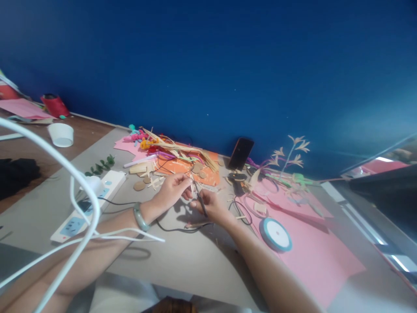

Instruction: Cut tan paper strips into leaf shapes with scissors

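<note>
Over the middle of the table, my left hand (pixel 176 189) is closed, its fingertips pinching a small pale straw-coloured piece (pixel 192 188). Close beside it, my right hand (pixel 210 205) is closed round a slim dark tool (pixel 201 202); whether it is tweezers or scissors I cannot tell. The tool's upper end points at the pale piece. Beyond my hands, flat tan discs (pixel 139 186) and star-like straw pieces (pixel 155 181) lie by an orange sheet (pixel 185 169). Long dried straw strips (pixel 182 150) are heaped over that sheet.
A white cable (pixel 94 204) loops across the near left, in front of a power strip (pixel 110 184). A phone (pixel 241 153) leans on the blue wall. To the right are pink sheets (pixel 325 261), a tape roll (pixel 275 234) and a straw-flower stem (pixel 287 158). A white cup (pixel 61 134) stands left.
</note>
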Action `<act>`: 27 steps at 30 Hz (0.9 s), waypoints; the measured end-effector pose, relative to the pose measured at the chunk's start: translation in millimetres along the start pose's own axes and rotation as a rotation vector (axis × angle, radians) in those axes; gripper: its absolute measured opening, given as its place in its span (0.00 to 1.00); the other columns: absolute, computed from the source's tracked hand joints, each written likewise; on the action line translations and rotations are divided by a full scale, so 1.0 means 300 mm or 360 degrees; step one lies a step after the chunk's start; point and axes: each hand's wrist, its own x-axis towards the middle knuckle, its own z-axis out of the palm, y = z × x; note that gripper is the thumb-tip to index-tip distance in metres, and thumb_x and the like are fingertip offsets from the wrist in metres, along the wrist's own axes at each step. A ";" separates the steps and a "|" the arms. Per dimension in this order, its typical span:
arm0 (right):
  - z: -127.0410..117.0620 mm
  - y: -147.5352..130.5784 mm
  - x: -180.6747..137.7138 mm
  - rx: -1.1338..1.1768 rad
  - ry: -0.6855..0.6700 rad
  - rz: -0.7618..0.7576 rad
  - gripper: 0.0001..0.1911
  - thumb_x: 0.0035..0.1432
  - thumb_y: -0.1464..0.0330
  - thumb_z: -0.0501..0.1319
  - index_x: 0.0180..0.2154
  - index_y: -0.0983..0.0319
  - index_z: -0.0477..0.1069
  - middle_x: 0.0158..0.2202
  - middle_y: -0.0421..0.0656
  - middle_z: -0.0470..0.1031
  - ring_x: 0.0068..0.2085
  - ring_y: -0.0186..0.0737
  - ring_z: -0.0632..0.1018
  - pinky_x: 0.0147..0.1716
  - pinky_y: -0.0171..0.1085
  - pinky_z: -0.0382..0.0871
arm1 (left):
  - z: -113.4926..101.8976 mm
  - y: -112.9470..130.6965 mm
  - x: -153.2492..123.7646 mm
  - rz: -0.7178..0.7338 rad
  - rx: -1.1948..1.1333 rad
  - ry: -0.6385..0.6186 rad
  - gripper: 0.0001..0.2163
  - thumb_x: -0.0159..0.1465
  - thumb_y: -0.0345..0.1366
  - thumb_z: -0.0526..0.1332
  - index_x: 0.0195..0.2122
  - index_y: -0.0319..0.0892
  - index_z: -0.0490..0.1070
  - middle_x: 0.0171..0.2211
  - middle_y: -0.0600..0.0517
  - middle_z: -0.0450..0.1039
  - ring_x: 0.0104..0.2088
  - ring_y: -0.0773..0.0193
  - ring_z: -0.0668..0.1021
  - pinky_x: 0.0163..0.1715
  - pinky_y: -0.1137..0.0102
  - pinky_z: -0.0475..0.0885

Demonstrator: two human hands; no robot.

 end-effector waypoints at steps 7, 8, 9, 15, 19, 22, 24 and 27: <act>-0.004 0.030 0.006 -0.0032 0.0052 0.0009 0.23 0.44 0.58 0.69 0.22 0.59 0.55 0.13 0.31 0.61 0.17 0.28 0.60 0.17 0.30 0.49 | 0.005 -0.004 0.002 -0.0015 0.0010 0.0021 0.13 0.58 0.44 0.61 0.26 0.38 0.68 0.18 0.54 0.71 0.19 0.70 0.75 0.21 0.76 0.71; -0.003 0.030 0.006 -0.0036 0.0063 0.0017 0.24 0.43 0.57 0.69 0.22 0.59 0.55 0.13 0.31 0.60 0.17 0.28 0.60 0.17 0.30 0.49 | 0.005 -0.003 0.002 -0.0014 0.0008 0.0026 0.13 0.58 0.44 0.61 0.26 0.38 0.67 0.18 0.54 0.71 0.19 0.70 0.75 0.20 0.77 0.71; -0.003 0.027 0.006 -0.0034 0.0072 0.0026 0.24 0.43 0.57 0.69 0.21 0.59 0.55 0.12 0.31 0.60 0.16 0.28 0.60 0.17 0.30 0.50 | 0.006 -0.002 0.002 -0.0016 0.0008 0.0026 0.13 0.58 0.44 0.61 0.26 0.38 0.67 0.19 0.54 0.71 0.19 0.70 0.75 0.20 0.77 0.71; 0.000 -0.032 -0.002 0.0045 0.0144 0.0034 0.24 0.45 0.53 0.67 0.20 0.59 0.56 0.11 0.33 0.62 0.15 0.28 0.60 0.16 0.30 0.51 | 0.003 0.011 -0.006 -0.0007 0.0082 -0.0029 0.12 0.59 0.43 0.60 0.29 0.38 0.67 0.18 0.53 0.71 0.20 0.70 0.74 0.23 0.76 0.70; -0.011 -0.081 -0.012 0.0113 0.0360 -0.0075 0.23 0.42 0.54 0.69 0.23 0.60 0.60 0.17 0.36 0.68 0.18 0.30 0.64 0.19 0.31 0.56 | 0.005 0.014 -0.012 -0.0054 0.0206 -0.0159 0.09 0.58 0.40 0.61 0.31 0.39 0.67 0.17 0.56 0.69 0.17 0.72 0.70 0.17 0.78 0.64; -0.017 -0.088 -0.016 0.0231 0.0507 -0.0132 0.24 0.38 0.56 0.72 0.29 0.60 0.61 0.24 0.39 0.73 0.23 0.32 0.69 0.22 0.32 0.60 | 0.004 0.004 -0.011 -0.0069 0.0384 -0.0312 0.06 0.56 0.36 0.62 0.29 0.38 0.69 0.20 0.56 0.70 0.17 0.74 0.68 0.18 0.78 0.61; -0.018 -0.081 -0.016 0.0310 0.0535 -0.0138 0.24 0.39 0.57 0.72 0.31 0.60 0.62 0.27 0.40 0.74 0.25 0.34 0.72 0.24 0.32 0.62 | 0.001 -0.008 -0.007 -0.0019 0.0486 -0.0378 0.04 0.55 0.34 0.62 0.29 0.38 0.71 0.23 0.55 0.71 0.21 0.73 0.70 0.21 0.77 0.62; -0.017 -0.072 -0.014 0.0311 0.0552 -0.0138 0.23 0.39 0.57 0.72 0.31 0.60 0.62 0.26 0.39 0.73 0.26 0.35 0.72 0.25 0.33 0.64 | -0.004 -0.021 -0.001 0.0037 0.0580 -0.0361 0.04 0.54 0.32 0.62 0.28 0.37 0.72 0.24 0.54 0.72 0.25 0.70 0.71 0.25 0.76 0.64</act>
